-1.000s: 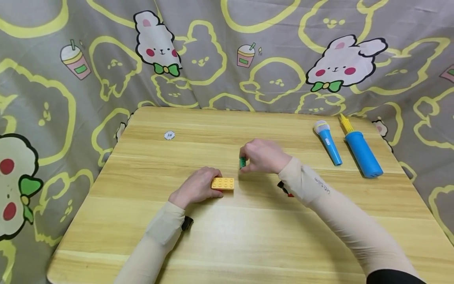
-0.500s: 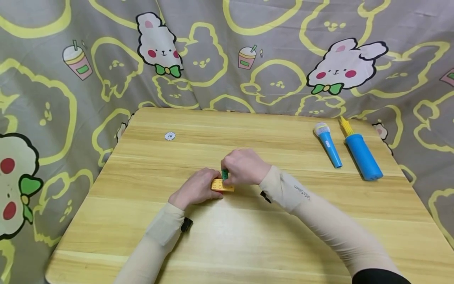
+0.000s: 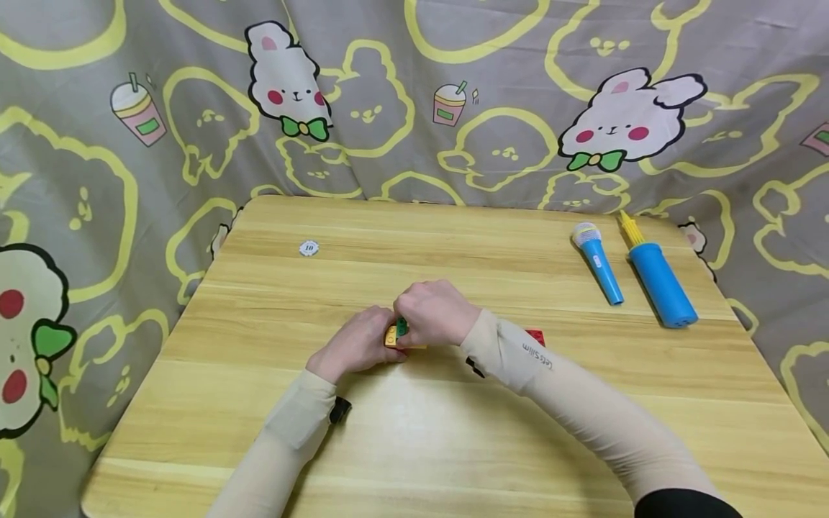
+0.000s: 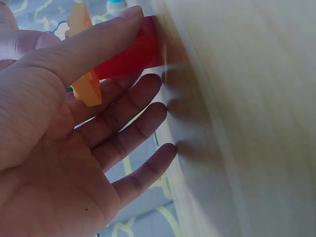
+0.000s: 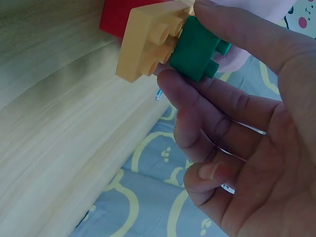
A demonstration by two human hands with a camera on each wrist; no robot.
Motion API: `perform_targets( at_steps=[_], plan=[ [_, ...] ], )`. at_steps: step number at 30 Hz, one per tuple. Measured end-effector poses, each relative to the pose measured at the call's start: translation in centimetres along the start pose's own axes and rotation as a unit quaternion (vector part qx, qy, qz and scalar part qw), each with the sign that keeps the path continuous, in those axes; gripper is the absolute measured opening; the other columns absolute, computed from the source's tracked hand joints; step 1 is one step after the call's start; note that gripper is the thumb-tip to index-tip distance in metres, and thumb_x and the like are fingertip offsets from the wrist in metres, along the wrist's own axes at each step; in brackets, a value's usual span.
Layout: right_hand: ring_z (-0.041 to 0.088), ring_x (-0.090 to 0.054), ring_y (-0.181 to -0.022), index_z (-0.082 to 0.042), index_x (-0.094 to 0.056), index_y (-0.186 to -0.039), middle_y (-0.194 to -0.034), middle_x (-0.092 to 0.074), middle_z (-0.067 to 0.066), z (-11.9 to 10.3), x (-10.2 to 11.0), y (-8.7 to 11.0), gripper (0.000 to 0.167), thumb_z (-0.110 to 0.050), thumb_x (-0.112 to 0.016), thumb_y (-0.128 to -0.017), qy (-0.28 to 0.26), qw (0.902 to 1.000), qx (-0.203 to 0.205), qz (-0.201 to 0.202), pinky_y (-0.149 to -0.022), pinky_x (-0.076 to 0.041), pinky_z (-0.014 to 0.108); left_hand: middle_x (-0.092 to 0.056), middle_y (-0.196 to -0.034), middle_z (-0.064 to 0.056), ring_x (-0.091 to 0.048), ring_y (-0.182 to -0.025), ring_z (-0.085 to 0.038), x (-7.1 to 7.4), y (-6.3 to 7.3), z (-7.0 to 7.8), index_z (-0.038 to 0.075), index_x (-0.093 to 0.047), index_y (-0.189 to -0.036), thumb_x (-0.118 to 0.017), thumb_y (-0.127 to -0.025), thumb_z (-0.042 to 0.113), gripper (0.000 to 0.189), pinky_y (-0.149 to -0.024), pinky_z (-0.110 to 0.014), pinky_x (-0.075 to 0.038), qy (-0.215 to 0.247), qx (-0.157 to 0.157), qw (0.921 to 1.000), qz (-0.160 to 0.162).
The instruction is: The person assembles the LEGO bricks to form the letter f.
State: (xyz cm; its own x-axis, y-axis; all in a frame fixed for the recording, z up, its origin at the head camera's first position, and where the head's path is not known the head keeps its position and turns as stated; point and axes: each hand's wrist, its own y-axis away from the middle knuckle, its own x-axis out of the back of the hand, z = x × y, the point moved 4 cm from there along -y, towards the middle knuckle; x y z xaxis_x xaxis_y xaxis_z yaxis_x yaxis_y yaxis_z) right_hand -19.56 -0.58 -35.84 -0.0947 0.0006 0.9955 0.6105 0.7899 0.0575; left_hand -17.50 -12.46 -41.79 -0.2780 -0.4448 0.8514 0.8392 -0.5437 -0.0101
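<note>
In the head view my left hand (image 3: 358,342) steadies a small brick stack on the table. A red toy brick (image 4: 129,58) is at its base, between the left thumb and fingers in the left wrist view. On top of the red one sits a wider yellow toy brick (image 5: 134,47), studs exposed. My right hand (image 3: 435,313) pinches a small green toy brick (image 5: 193,52) between thumb and fingertips. The green brick is against the studs at one end of the yellow brick; I cannot tell whether it is pressed fully down.
Another red brick (image 3: 535,337) shows on the table behind the right sleeve, partly hidden. A blue toy microphone (image 3: 601,267) and a blue pump (image 3: 663,284) with a yellow tip lie at the back right. A round chip (image 3: 309,248) marked 10 lies at the back left.
My right hand has moved left and down with the green brick, from beside the stack onto the yellow brick. The left hand has stayed in place.
</note>
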Motion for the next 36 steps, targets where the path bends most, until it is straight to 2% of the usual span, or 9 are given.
perform_targets(
  at_steps=[19,36],
  plan=[
    [0.009,-0.053,-0.061,-0.023,-0.064,-0.075,-0.069,-0.057,-0.011,-0.35,-0.52,-0.03,0.026,-0.04,-0.083,-0.075,0.003,0.9998,-0.008,-0.017,-0.051,-0.045,0.029,-0.059,-0.085,0.006,-0.054,-0.079,-0.015,-0.13,0.07,-0.02,0.013,-0.062,-0.096,-0.089,-0.073,0.025,0.038,-0.074,-0.035,-0.046,0.002,0.008,1.0,0.001],
    [0.01,-0.053,-0.066,-0.022,-0.066,-0.079,-0.073,-0.058,-0.009,-0.33,-0.87,0.45,0.023,-0.037,-0.083,-0.077,-0.004,0.9999,-0.012,0.004,-0.052,-0.046,0.03,-0.059,-0.084,0.006,-0.054,-0.077,-0.014,0.01,0.0,0.37,0.013,-0.062,-0.095,-0.089,-0.074,0.024,0.036,-0.073,-0.034,-0.046,0.009,0.005,0.9999,-0.001]
  ],
)
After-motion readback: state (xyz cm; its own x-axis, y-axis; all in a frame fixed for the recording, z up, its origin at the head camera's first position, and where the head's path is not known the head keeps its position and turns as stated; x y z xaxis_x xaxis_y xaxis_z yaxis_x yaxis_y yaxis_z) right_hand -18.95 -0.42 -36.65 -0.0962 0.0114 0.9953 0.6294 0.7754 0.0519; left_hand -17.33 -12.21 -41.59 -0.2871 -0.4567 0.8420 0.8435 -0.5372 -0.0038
